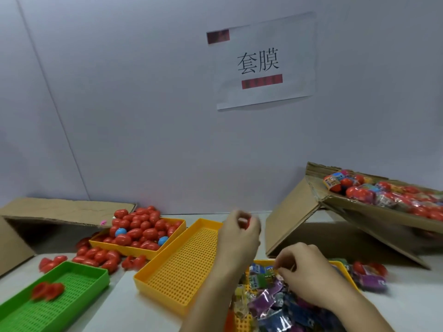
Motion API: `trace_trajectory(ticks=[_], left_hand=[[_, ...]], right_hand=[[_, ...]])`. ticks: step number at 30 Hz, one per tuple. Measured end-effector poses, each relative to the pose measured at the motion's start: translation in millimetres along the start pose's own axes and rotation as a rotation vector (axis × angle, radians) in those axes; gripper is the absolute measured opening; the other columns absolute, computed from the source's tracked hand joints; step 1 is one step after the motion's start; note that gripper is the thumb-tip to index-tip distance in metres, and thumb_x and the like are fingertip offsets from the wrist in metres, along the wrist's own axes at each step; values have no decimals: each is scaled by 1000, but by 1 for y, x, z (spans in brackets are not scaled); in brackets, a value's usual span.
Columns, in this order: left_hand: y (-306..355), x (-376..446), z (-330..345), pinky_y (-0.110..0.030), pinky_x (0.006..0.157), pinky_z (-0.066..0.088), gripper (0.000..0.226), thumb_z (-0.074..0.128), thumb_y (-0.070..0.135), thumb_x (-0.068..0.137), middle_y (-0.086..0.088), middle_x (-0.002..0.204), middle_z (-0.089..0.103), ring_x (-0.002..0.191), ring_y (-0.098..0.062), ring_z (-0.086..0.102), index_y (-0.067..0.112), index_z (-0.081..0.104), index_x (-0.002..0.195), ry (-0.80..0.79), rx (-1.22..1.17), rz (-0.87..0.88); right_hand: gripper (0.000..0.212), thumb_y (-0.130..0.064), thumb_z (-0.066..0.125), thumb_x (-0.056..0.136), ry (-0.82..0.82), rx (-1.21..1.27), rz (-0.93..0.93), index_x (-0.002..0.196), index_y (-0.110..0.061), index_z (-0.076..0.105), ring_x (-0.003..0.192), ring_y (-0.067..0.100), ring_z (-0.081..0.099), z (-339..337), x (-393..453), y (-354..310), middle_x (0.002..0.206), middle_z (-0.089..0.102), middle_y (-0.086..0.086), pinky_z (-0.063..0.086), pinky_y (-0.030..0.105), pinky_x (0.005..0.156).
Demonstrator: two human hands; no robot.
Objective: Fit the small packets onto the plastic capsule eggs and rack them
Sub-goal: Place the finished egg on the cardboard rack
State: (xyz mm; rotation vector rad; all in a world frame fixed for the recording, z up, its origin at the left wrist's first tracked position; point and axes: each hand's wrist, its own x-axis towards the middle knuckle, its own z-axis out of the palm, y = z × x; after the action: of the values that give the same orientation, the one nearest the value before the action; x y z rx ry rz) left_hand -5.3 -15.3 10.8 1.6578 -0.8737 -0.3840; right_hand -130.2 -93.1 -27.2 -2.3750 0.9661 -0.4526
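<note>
Where the worktop (407, 305) meets the wall at far left, a flattened cardboard flap (67, 210) shelters loose red capsule eggs (96, 256), spilled within easy reach. Nearer sits a green tray (79, 281) with a couple of eggs in it, beside a yellow tray (141, 251) heaped with red eggs and two blue ones. An empty yellow rack (182, 279), perforated, lies centrally, probably waiting to take finished eggs. Above its far end the left hand (239, 238) has its grip curled round a red egg (247, 222), held up ready for sleeving. Lower right, the right hand (304, 271) pinches among the small packets (268, 305) piled in another yellow tray; blur hides exactly which one. At far right a tilted cardboard box (359, 212) holds eggs already wrapped.
</note>
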Motion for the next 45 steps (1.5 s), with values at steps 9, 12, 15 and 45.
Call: trace_trajectory(ticks=[9, 12, 15, 45], left_hand=[[-36, 12, -9, -23, 44, 40, 15, 58, 22, 96, -9, 74, 70, 47, -9, 55, 11, 63, 87, 47, -212, -121], [-34, 7, -9, -23, 48, 44, 11, 59, 23, 95, -8, 80, 72, 52, -8, 60, 17, 63, 87, 20, -199, -79], [-32, 5, -12, -24, 47, 44, 10, 59, 22, 94, -6, 78, 72, 54, -9, 62, 15, 63, 88, 10, -245, -87], [-31, 6, -16, -22, 69, 56, 25, 78, 11, 81, -9, 101, 68, 79, -17, 73, 18, 64, 101, 11, -482, 67]], right_hand=[[16, -46, 76, 80, -21, -79, -25, 85, -38, 63, 83, 2, 55, 20, 6, -9, 94, 53, -18, 51, 22, 73], [12, -38, 76, 83, -12, -31, -19, 78, -33, 66, 79, 5, 57, 22, 6, -7, 89, 59, -15, 48, 20, 65], [12, -31, 75, 84, -23, 104, -28, 74, -29, 70, 77, 5, 62, 17, 5, -4, 81, 67, -11, 49, 19, 66], [2, -16, 72, 88, 313, 793, 92, 87, -17, 73, 59, 4, 65, 19, 14, 3, 68, 73, -3, 46, 15, 53]])
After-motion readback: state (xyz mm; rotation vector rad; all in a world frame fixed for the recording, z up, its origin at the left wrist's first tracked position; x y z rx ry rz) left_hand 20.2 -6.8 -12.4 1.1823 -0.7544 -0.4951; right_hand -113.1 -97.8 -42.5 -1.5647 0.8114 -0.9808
